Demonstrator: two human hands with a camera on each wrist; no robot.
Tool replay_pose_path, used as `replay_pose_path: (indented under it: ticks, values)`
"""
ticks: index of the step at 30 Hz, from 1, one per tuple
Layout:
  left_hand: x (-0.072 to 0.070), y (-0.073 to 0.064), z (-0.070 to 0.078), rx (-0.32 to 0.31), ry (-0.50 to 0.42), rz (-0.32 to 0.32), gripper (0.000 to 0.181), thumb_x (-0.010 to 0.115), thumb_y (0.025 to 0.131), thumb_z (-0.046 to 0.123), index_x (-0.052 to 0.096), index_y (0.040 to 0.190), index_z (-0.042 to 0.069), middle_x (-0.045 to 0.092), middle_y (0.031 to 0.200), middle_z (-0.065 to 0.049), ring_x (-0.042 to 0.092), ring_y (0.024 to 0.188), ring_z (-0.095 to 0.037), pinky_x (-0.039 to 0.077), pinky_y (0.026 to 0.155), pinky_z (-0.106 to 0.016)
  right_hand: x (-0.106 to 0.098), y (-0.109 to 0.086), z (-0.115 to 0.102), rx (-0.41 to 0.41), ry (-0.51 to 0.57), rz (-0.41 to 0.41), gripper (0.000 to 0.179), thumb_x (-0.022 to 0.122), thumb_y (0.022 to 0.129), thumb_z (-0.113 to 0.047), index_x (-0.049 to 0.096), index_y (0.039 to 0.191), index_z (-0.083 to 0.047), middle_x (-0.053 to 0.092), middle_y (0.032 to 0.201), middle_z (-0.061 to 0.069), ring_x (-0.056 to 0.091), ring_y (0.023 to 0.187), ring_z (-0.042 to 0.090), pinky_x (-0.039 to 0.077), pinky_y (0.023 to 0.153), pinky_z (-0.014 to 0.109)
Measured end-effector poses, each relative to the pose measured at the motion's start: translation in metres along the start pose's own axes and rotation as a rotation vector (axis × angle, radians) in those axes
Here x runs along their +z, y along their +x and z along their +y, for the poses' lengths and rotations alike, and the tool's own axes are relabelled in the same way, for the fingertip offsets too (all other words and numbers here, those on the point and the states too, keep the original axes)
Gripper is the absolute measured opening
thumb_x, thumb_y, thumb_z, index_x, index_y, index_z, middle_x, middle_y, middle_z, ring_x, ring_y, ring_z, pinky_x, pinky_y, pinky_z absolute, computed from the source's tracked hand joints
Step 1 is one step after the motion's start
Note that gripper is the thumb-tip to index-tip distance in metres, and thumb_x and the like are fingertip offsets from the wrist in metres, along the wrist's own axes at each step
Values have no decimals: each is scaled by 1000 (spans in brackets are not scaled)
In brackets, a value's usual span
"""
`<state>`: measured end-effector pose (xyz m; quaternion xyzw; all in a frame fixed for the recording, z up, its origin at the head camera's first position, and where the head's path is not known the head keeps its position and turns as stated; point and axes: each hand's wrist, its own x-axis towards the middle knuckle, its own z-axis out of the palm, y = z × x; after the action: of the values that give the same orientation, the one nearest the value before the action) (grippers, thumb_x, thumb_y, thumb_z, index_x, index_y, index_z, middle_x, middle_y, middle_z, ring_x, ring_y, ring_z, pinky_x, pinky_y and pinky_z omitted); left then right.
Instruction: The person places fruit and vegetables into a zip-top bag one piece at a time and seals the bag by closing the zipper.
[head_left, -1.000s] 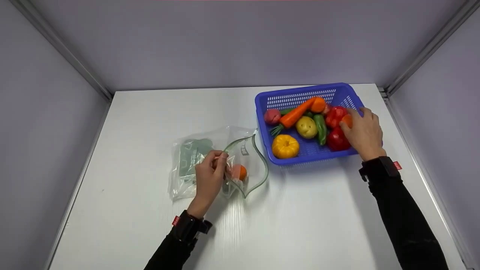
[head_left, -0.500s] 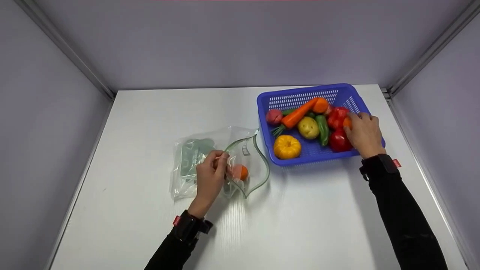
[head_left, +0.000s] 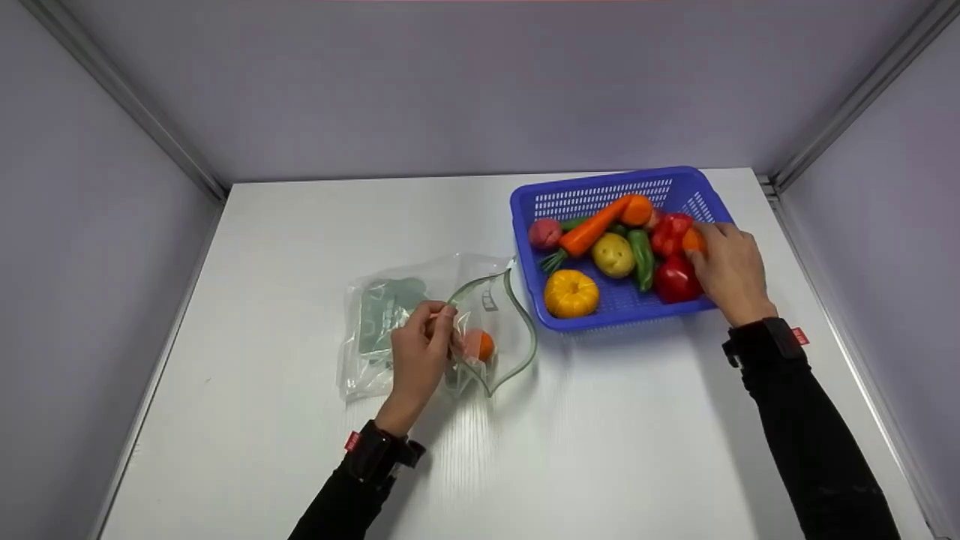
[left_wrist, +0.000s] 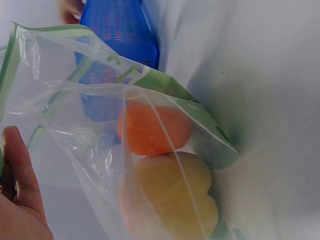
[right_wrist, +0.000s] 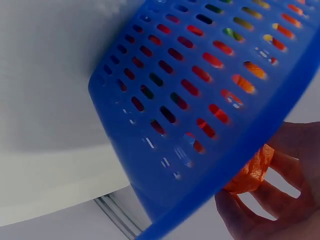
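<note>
My left hand (head_left: 421, 352) pinches the upper edge of a clear zip bag (head_left: 517, 330) with a green rim, whose mouth gapes toward the right. Through its film in the left wrist view show an orange round piece (left_wrist: 155, 127) and, below it, a larger yellowish piece (left_wrist: 175, 192) tinged pink. Over at the right end of the blue basket (head_left: 600, 321), my right hand (head_left: 731, 266) has its fingers and thumb around a round orange fruit (head_left: 694, 241). The right wrist view shows this fruit's wrinkled skin, partly hidden behind the basket rim.
Inside the basket lie a carrot (head_left: 592, 229), a yellow pumpkin (head_left: 571, 293), a potato (head_left: 613, 255), a green pepper (head_left: 642, 259) and several red pieces. Another clear bag with a green print (head_left: 386, 315) lies flat left of the zip bag on the white table (head_left: 600, 450).
The fingers of my right hand have drawn in around the orange fruit, with the hand slightly lower over the basket end. The left hand and zip bag stay as they were.
</note>
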<state>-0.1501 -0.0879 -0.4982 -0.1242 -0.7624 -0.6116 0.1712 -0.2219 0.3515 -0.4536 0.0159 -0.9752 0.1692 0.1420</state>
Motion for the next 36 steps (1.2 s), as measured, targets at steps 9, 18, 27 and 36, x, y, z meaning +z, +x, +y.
replay_pose_path:
  ticks: [9,18,27,36]
  values:
    - [-1,1,0,16,10,12,17,62,106,12,69,98,-1,65,61,-1,57,46,-16,42,43,-19,-8,-15,-27,-62,67,72,45,75,95,-5,61,136,5,59,132,31,52,124,52,38,109,64]
    - [0,2,1,21,2,7,19,62,106,12,68,97,-4,65,61,-1,56,46,-15,42,43,-19,-13,-33,-55,-151,147,172,48,80,90,-5,64,136,1,62,135,24,55,125,47,41,108,62]
    - [0,2,0,22,21,7,17,61,106,12,69,98,-2,64,60,-1,56,45,-16,41,42,-19,-13,-50,-87,-242,197,216,53,81,90,-11,63,138,-1,63,136,22,57,125,43,43,109,58]
    - [1,3,-1,19,14,9,17,62,105,11,68,99,-4,64,60,-4,56,44,-23,40,44,-18,-12,-67,-119,-338,264,211,60,84,86,-16,62,139,-2,65,134,18,64,121,34,52,101,50]
